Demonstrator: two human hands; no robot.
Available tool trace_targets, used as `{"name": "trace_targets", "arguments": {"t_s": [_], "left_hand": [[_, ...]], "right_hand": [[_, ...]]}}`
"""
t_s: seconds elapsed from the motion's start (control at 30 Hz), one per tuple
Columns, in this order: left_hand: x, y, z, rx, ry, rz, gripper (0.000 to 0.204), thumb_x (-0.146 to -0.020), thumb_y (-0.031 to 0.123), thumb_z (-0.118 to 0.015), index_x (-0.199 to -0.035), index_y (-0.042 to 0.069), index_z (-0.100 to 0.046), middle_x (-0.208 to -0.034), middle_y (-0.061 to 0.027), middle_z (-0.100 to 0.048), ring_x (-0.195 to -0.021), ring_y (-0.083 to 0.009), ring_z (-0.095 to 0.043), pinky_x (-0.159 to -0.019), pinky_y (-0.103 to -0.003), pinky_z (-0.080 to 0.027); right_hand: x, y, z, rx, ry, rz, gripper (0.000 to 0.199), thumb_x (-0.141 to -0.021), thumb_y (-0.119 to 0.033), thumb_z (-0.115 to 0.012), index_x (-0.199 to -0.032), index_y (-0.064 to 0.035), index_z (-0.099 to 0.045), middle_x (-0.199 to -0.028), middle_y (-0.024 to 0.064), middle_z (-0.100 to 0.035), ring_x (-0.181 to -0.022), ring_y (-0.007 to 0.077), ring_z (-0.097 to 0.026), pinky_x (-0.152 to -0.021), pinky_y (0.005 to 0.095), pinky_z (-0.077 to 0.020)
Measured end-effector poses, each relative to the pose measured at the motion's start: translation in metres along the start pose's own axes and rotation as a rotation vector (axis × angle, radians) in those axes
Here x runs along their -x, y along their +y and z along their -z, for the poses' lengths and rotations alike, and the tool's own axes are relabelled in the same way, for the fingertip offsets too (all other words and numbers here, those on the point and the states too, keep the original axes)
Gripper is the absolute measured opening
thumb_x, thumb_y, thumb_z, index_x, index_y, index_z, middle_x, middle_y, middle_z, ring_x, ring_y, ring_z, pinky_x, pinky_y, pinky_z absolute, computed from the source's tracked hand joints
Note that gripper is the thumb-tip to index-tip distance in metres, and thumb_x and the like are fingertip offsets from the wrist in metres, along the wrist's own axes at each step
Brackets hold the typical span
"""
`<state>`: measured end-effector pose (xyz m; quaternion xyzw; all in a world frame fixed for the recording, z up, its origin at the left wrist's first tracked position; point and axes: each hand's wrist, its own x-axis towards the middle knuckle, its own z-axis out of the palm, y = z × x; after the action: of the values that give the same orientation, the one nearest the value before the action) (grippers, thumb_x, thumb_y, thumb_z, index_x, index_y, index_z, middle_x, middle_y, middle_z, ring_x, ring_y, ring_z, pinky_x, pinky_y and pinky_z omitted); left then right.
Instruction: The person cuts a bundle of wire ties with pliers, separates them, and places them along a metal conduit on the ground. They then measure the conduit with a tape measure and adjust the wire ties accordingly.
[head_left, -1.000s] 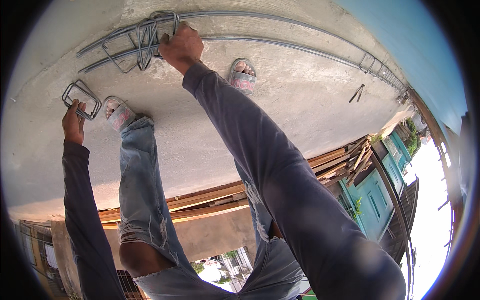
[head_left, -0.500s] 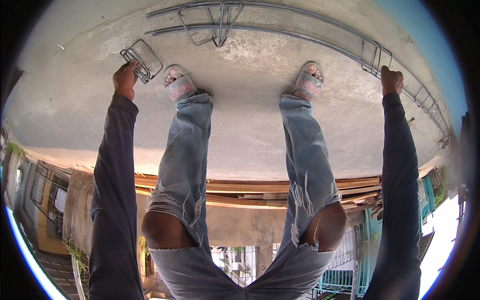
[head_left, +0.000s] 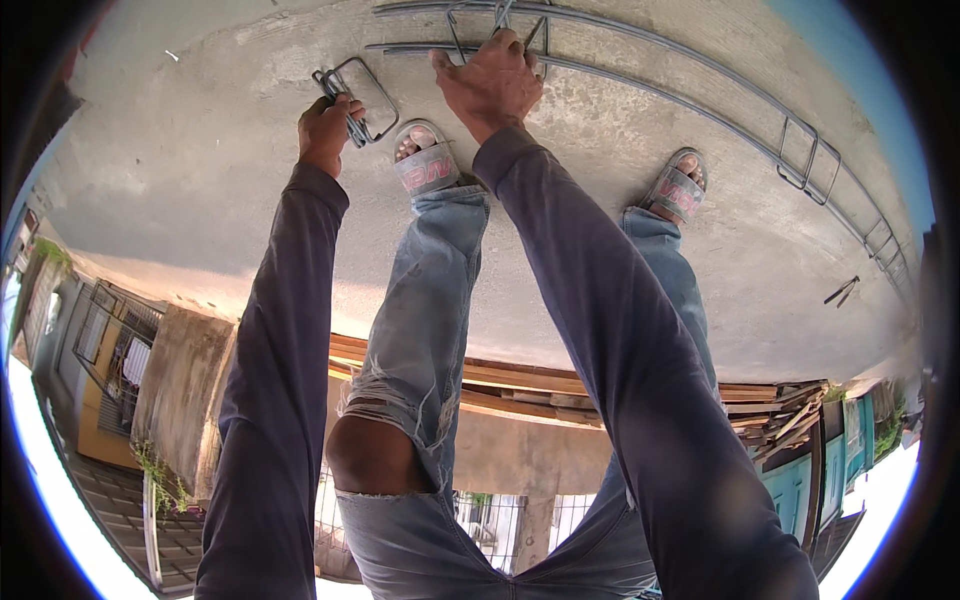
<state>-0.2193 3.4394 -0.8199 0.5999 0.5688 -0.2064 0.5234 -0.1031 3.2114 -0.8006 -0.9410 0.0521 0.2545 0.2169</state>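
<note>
My left hand [head_left: 325, 125] is closed around several rectangular steel stirrups [head_left: 375, 95], bent from thin bar, just above the concrete near my left foot. My right hand [head_left: 492, 85] reaches across to the far middle, over more stirrups [head_left: 545, 45] that stand around two long steel bars [head_left: 640, 68]. Its thumb is spread to the left, and its fingers bend over the stirrups, touching or nearly touching them. The fingertips are partly hidden. Farther right along the bars sit another pair of stirrups [head_left: 810, 160], spaced apart from those under my hand.
The bars curve across the concrete floor [head_left: 560, 270] to the far right. A dark two-handled tool [head_left: 842, 291] lies there. My feet, in grey sandals [head_left: 430, 168], stand apart between my hands and the stacked wooden planks [head_left: 530, 385] behind me.
My right hand has moved from the bars at the right across to the stirrups in the middle. My left hand keeps its stirrups. The whole view has shifted rightward.
</note>
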Motion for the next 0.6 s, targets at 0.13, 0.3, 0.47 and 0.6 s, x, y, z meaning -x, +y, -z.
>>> {"name": "trace_targets", "arguments": {"t_s": [0.13, 0.3, 0.47, 0.6], "left_hand": [[0.005, -0.003, 0.005, 0.005, -0.025, -0.027, 0.031, -0.109, 0.023, -0.059, -0.127, -0.001, -0.064, -0.116, -0.0099, -0.073, -0.108, -0.0205, -0.072, -0.094, -0.035, -0.057], [0.004, -0.007, 0.011, 0.071, -0.008, -0.064, 0.028, -0.108, 0.020, -0.061, -0.119, -0.005, -0.066, -0.107, -0.0134, -0.074, -0.099, -0.0217, -0.074, -0.088, -0.034, -0.058], [0.005, -0.003, 0.010, 0.091, -0.066, 0.017, 0.032, -0.108, 0.024, -0.061, -0.127, -0.001, -0.064, -0.116, -0.0102, -0.071, -0.109, -0.0211, -0.071, -0.097, -0.036, -0.056], [0.007, 0.001, 0.024, 0.196, 0.036, -0.002, 0.026, -0.106, 0.021, -0.063, -0.120, -0.001, -0.066, -0.109, -0.0092, -0.071, -0.102, -0.0208, -0.072, -0.090, -0.034, -0.057]], "right_hand": [[-0.018, 0.006, -0.025, -0.072, 0.069, 0.012, 0.081, -0.081, -0.057, -0.082, -0.123, 0.0079, -0.056, -0.108, 0.0269, -0.074, -0.091, 0.0400, -0.075, -0.087, 0.0510, -0.0591], [-0.030, 0.047, 0.018, -0.009, -0.015, 0.132, 0.040, -0.088, -0.037, -0.069, -0.088, 0.0032, -0.070, -0.079, 0.0233, -0.074, -0.077, 0.0431, -0.075, -0.079, 0.0543, -0.0594], [-0.068, 0.141, 0.064, 0.000, 0.072, 0.105, 0.040, -0.089, -0.034, -0.060, -0.082, 0.0028, -0.073, -0.085, 0.0297, -0.073, -0.082, 0.0500, -0.071, -0.080, 0.0550, -0.0579], [-0.101, 0.215, 0.114, 0.154, 0.082, 0.100, 0.041, -0.088, -0.036, -0.058, -0.084, 0.0018, -0.074, -0.091, 0.0327, -0.071, -0.093, 0.0524, -0.070, -0.089, 0.0547, -0.0557]]}}
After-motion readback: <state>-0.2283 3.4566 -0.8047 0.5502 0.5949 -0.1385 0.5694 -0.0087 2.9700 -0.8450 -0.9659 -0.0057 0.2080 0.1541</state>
